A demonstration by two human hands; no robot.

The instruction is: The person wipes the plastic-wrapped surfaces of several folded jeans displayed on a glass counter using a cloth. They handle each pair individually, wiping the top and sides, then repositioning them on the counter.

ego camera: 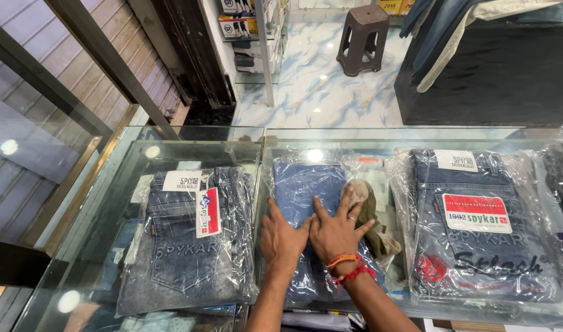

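- L hand [282,237] & R hand [336,230] lying flat, fingers spread, grasping nothing, pressing on the middle jeans pack [300,190].
- Pack in clear plastic is sitting on the glass counter [189,136], btwn the grey jeans pack [189,240] and the dark jeans pack [478,227].
- Crumpled cloth [370,212] is lying just under R fingertips.
- Brown stool [362,38] is standing on the floor beyond.

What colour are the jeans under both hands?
Light blue jeans in clear plastic, under the left hand and right hand; head view.
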